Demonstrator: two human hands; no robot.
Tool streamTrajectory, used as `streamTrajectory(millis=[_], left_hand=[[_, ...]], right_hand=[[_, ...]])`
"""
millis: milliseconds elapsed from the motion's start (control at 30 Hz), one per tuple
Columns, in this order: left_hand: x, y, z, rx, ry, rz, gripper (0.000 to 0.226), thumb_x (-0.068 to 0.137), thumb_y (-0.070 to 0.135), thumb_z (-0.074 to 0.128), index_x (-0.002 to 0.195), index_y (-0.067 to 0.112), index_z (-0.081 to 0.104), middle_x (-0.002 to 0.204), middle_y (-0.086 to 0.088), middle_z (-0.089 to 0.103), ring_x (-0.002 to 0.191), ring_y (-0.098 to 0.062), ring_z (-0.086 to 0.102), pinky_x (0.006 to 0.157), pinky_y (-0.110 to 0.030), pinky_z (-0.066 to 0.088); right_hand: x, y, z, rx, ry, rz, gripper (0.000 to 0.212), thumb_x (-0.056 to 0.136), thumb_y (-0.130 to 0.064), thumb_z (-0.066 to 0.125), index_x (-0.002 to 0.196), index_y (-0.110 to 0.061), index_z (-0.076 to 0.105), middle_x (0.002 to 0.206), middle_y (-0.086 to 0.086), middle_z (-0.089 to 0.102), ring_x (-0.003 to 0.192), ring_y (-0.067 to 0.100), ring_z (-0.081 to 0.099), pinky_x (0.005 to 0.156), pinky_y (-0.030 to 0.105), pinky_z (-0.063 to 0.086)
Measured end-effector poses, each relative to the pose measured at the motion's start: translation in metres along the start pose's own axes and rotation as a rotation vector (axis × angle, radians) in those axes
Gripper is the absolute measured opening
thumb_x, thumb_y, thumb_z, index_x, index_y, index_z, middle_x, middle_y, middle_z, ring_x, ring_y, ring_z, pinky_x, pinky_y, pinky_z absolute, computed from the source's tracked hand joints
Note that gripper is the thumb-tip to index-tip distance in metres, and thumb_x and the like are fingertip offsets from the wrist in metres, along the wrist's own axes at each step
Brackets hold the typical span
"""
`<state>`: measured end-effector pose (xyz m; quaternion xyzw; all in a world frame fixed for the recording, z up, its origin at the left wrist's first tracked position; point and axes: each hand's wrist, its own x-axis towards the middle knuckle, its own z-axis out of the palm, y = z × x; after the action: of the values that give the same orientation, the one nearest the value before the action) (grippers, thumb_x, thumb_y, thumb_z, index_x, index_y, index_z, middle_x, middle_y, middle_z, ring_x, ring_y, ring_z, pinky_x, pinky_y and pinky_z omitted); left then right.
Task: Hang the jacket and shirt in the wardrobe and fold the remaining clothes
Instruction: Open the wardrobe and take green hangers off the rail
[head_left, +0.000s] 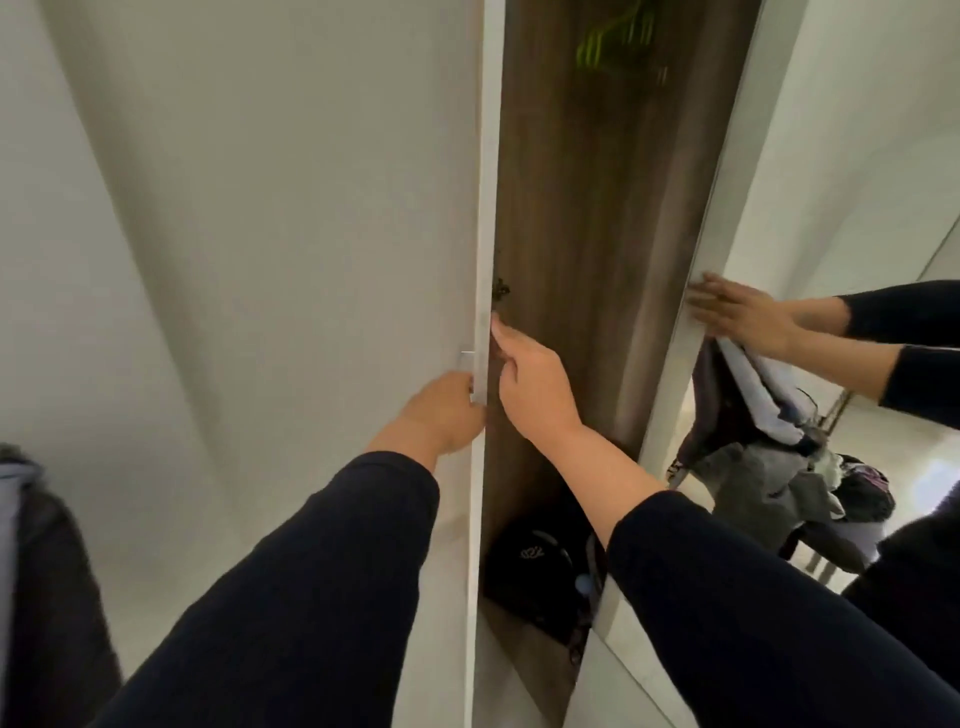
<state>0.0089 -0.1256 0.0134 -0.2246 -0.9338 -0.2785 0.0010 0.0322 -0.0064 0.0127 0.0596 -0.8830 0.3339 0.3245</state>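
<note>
Two hands: both reach to the edge of the white wardrobe door (311, 208).
Left hand (447, 415): curled round the door's edge by its small handle (467, 358).
Right hand (530, 384): fingers (501, 332) bent, tips touching the door's inner edge; gripping nothing that shows.
Wardrobe interior (597, 234): dark wood grain, seen through the narrow opening; green hangers (618, 39) blurred at the top, a black bag (535, 571) on the floor inside.
Mirror door (831, 156): on the right, reflecting pale walls, the arms, and the heap of clothes (769, 457) on a seat.
Left edge: dark garment (47, 597) with grey lining, partly in view.
</note>
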Motion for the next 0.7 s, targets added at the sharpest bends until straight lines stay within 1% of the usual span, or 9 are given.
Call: streamTrajectory(millis=[33,100,167,233,300,433,500,567,700], left_hand=[[-0.006,-0.003,-0.011,-0.062,0.043,-0.011,0.034,0.1,0.024,0.038,0.126,0.009,0.052,0.125,-0.008,0.056,0.116,-0.028,0.053,0.094,-0.032,0.039],[-0.014,-0.01,-0.034,-0.128,0.199,0.008,0.036,0.102,0.029,0.028,0.097,0.01,0.058,0.097,-0.007,0.06,0.093,-0.025,0.056,0.079,-0.028,0.04],[-0.014,-0.018,-0.058,-0.17,0.382,0.024,0.04,0.103,0.03,0.025,0.076,0.015,0.051,0.077,0.001,0.054,0.075,-0.019,0.051,0.068,-0.028,0.036],[-0.01,-0.027,-0.082,-0.195,0.535,0.016,0.039,0.102,0.026,0.028,0.066,0.02,0.041,0.069,0.006,0.045,0.067,-0.016,0.044,0.062,-0.028,0.031],[-0.002,-0.035,-0.106,-0.223,0.621,-0.008,0.034,0.101,0.023,0.031,0.069,0.017,0.042,0.072,0.003,0.047,0.068,-0.015,0.044,0.062,-0.026,0.031],[0.022,-0.058,-0.15,-0.274,0.666,-0.067,0.017,0.097,0.018,0.038,0.093,0.007,0.05,0.098,-0.009,0.056,0.077,-0.017,0.05,0.062,-0.022,0.035],[0.032,-0.068,-0.17,-0.285,0.631,-0.073,0.016,0.096,0.015,0.04,0.105,0.005,0.047,0.102,-0.008,0.054,0.081,-0.019,0.05,0.064,-0.025,0.037],[0.042,-0.082,-0.185,-0.285,0.601,-0.076,0.023,0.097,0.015,0.038,0.117,0.004,0.043,0.102,-0.007,0.053,0.085,-0.02,0.051,0.069,-0.027,0.038],[0.07,-0.121,-0.209,-0.294,0.608,-0.099,0.021,0.101,0.017,0.033,0.114,0.005,0.043,0.093,-0.003,0.051,0.078,-0.018,0.049,0.064,-0.026,0.036]], right_hand=[[0.003,-0.007,0.006,0.009,-0.04,-0.022,0.044,0.099,-0.005,0.042,0.141,-0.017,0.045,0.143,0.001,0.049,0.133,0.015,0.044,0.105,0.011,0.024],[0.009,-0.023,0.015,-0.002,-0.154,-0.061,0.048,0.099,-0.002,0.04,0.144,-0.017,0.039,0.15,0.001,0.04,0.137,0.017,0.039,0.109,0.016,0.025],[0.019,-0.039,0.024,-0.072,-0.272,-0.126,0.057,0.097,0.003,0.038,0.149,-0.019,0.03,0.156,-0.002,0.027,0.139,0.019,0.036,0.112,0.025,0.031],[0.032,-0.057,0.035,-0.15,-0.354,-0.191,0.067,0.094,0.009,0.036,0.152,-0.02,0.019,0.16,-0.005,0.011,0.141,0.02,0.032,0.108,0.03,0.038],[0.049,-0.075,0.049,-0.162,-0.39,-0.208,0.075,0.091,0.011,0.036,0.153,-0.023,0.012,0.161,-0.01,0.0,0.144,0.018,0.025,0.108,0.033,0.039],[0.095,-0.095,0.084,-0.177,-0.363,-0.237,0.082,0.09,0.007,0.04,0.153,-0.028,0.001,0.16,-0.01,-0.011,0.145,0.019,0.024,0.11,0.043,0.036],[0.12,-0.101,0.1,-0.216,-0.362,-0.205,0.082,0.091,0.003,0.041,0.152,-0.029,-0.004,0.159,-0.008,-0.019,0.147,0.018,0.016,0.115,0.047,0.027],[0.141,-0.106,0.114,-0.27,-0.369,-0.165,0.083,0.092,0.001,0.04,0.151,-0.029,-0.011,0.157,-0.006,-0.024,0.149,0.017,0.002,0.119,0.049,0.011],[0.176,-0.113,0.142,-0.357,-0.313,-0.161,0.082,0.096,-0.005,0.037,0.148,-0.029,-0.021,0.155,-0.002,-0.032,0.146,0.016,-0.019,0.118,0.052,-0.003]])
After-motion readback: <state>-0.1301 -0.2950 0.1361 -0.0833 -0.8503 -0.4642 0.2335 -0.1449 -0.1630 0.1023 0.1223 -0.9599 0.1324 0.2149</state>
